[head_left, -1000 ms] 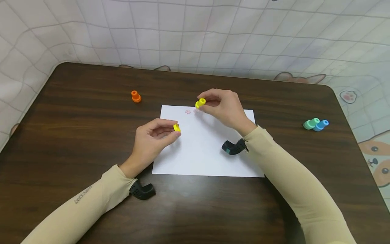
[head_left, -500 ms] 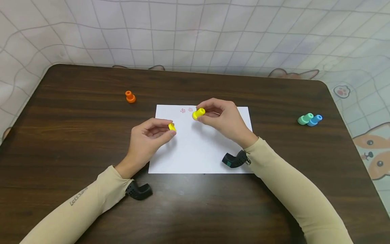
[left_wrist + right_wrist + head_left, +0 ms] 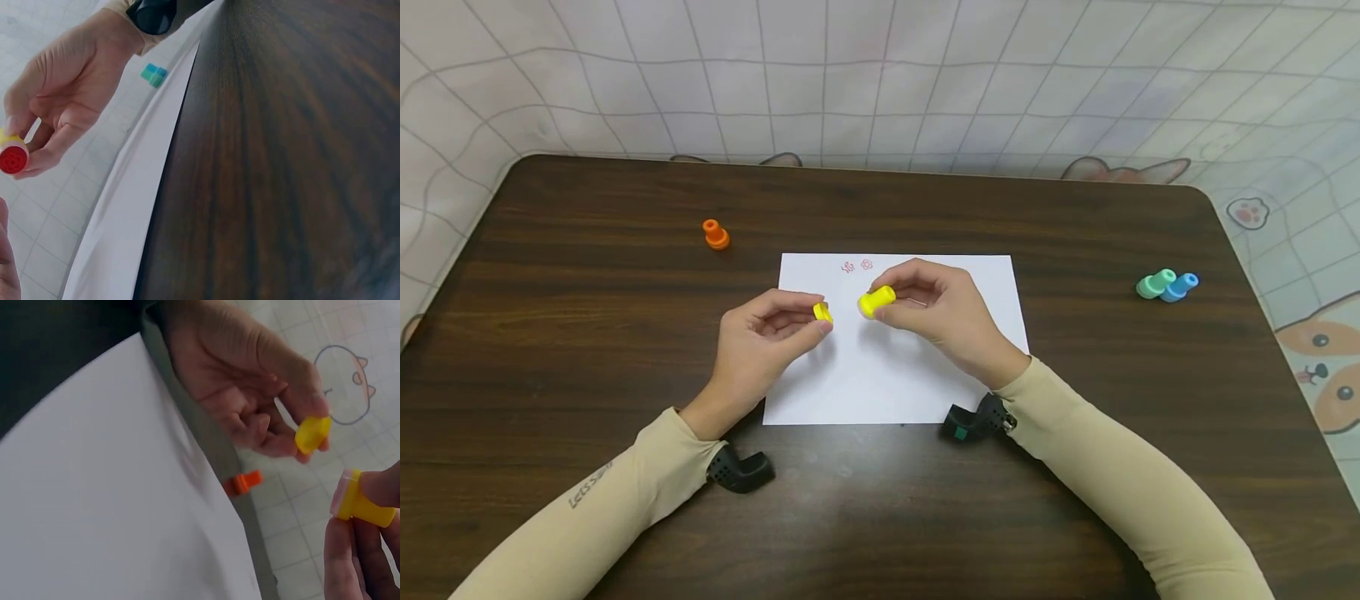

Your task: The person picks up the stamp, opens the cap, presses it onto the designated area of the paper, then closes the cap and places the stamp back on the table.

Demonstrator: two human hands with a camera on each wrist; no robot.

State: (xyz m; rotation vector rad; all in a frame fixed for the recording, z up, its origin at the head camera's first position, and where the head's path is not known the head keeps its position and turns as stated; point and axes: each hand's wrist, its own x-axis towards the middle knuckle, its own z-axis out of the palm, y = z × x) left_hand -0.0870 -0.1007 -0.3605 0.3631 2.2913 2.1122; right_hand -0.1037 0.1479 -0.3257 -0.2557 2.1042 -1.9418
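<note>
My two hands are apart, each pinching one thing: my left hand (image 3: 756, 343) has one yellow cap (image 3: 822, 312) between thumb and fingertips, and my right hand (image 3: 951, 323) has one yellow stamp (image 3: 878, 301), tilted, its wider end towards the cap with a gap between them. The left wrist view shows a round red face on that end. Going from the left, my left sleeve (image 3: 587, 500) carries some lettering, and one black wrist device (image 3: 741, 470) juts out beyond its cuff. Farther back on the dark wooden table (image 3: 865, 517) stands one orange stamp (image 3: 716, 236), off the paper. Then comes one white sheet of paper (image 3: 880, 392), with two small red prints (image 3: 857, 265) near its far edge. My left hand hides part of the sheet's left edge, and my right hand and wrist cover part of its right half; both hands are raised, casting shadows on it. A second black device (image 3: 973, 419) sits at my right wrist. Well off to the right are one green stamp (image 3: 1155, 284) and one blue stamp (image 3: 1180, 287), close together; I can't tell if they touch. Behind the table hangs one gridded cloth (image 3: 850, 83).
</note>
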